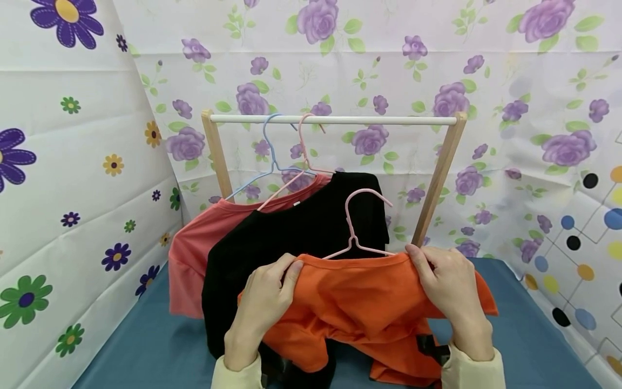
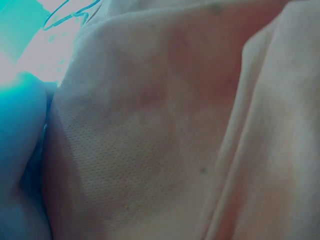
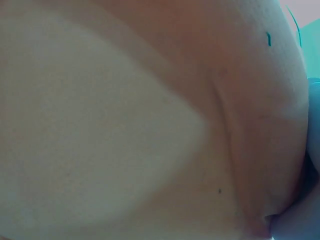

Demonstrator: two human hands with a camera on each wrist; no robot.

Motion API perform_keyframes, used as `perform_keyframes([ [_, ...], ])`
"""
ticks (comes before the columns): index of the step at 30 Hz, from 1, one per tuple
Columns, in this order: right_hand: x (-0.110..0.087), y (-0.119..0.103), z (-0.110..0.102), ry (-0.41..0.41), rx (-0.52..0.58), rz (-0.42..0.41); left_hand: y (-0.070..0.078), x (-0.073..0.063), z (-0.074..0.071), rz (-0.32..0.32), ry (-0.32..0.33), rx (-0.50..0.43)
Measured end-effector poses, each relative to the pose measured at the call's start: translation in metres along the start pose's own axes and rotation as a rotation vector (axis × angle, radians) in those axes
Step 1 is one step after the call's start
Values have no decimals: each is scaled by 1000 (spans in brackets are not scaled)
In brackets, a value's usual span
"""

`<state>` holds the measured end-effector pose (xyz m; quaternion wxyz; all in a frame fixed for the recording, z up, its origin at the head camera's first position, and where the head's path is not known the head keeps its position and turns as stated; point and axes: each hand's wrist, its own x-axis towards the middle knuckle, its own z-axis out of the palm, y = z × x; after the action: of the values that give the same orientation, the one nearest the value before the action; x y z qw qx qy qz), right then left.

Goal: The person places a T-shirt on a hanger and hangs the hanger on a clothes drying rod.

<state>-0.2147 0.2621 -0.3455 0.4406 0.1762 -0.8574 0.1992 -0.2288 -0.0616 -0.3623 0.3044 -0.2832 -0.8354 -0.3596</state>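
Note:
In the head view an orange shirt [image 1: 359, 292] is held up in front of a clothes rack, one shoulder in each hand. My left hand [image 1: 267, 297] pinches its left shoulder between thumb and fingers. The other shoulder is gripped by my right hand [image 1: 449, 281], thumb on top. A pink hanger [image 1: 349, 216] rises from the shirt's neckline, its hook curving right below the rail; the hanger's lower part is hidden inside the shirt. Close-up cloth [image 2: 140, 130] fills most of the left wrist view, and similar cloth [image 3: 100, 125] covers the right wrist view.
Behind the orange shirt, a black shirt [image 1: 296, 232] and a coral shirt [image 1: 194, 265] hang on the left half of the white rail [image 1: 379, 120]. Wooden posts [image 1: 439, 178] hold the rail above a blue-covered table [image 1: 141, 346]. Flower-printed sheets [image 1: 340, 81] surround it.

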Motion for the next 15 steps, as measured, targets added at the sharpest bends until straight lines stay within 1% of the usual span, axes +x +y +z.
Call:
perform_keyframes([
  [4,-1,2,0,3,4,-8,-2,-1,-3,0,-1,30],
  [8,-2,5,-2,-9,5,-18,-3,-2,-5,15,0,65],
  [15,-4,10,-8,-105,48,-37,-6,-2,-7,30,25,96],
])
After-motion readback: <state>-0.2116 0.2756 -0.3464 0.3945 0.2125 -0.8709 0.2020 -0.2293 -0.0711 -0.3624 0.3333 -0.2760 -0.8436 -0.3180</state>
